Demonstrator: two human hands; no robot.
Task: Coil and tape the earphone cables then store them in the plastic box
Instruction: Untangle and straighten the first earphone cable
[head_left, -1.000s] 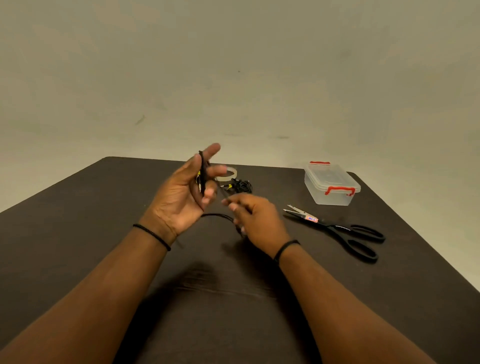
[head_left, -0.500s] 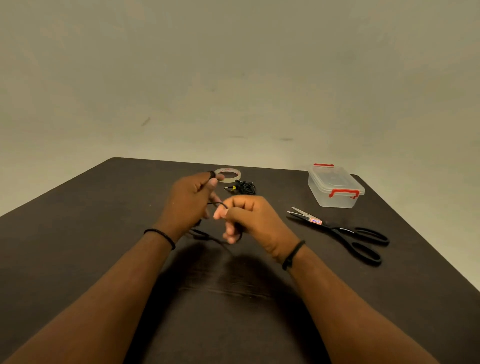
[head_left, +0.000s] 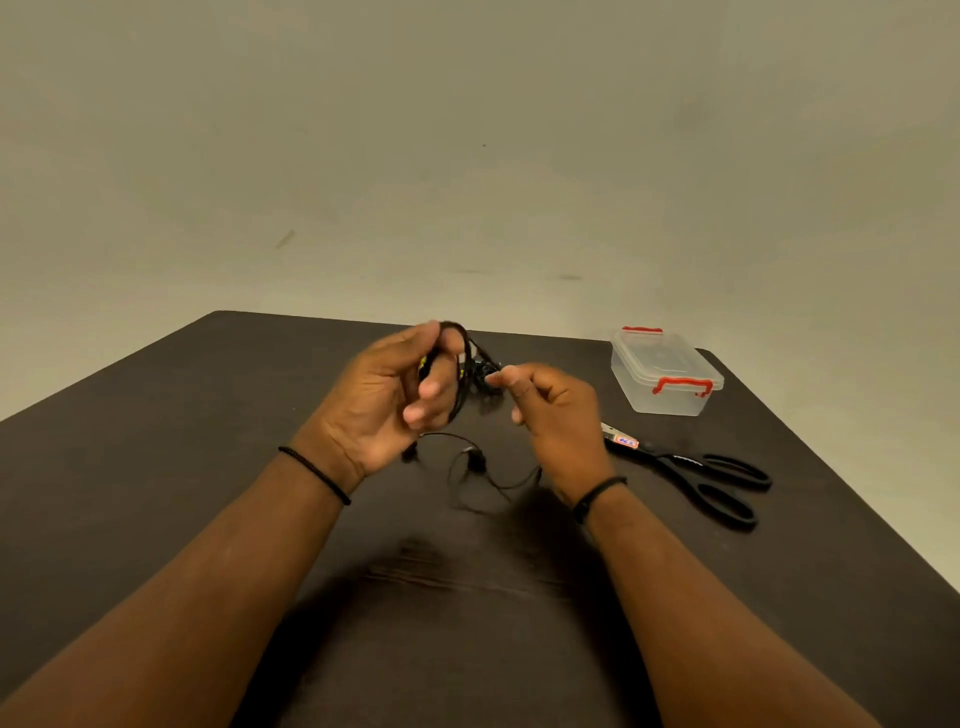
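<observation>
My left hand (head_left: 395, 395) is raised above the table with loops of the black earphone cable (head_left: 464, 364) wound around its fingers. My right hand (head_left: 550, 410) pinches the same cable just to the right of the loops. The loose end with the earbuds (head_left: 475, 462) trails down onto the table below both hands. A second dark earphone bundle (head_left: 488, 370) lies behind the hands, partly hidden. The clear plastic box (head_left: 667, 371) with red clips stands closed at the right rear. The tape roll is hidden behind my left hand.
Black scissors (head_left: 696, 470) lie on the dark table (head_left: 156, 467) right of my right wrist, blades pointing towards the hands. The table's far edge runs just behind the hands, its right edge slants past the box and scissors. A plain wall rises beyond.
My left hand has lifted and turned palm-in with more cable looped on it. My right hand moved up to the right with the cable; the loose end now trails on the table.
</observation>
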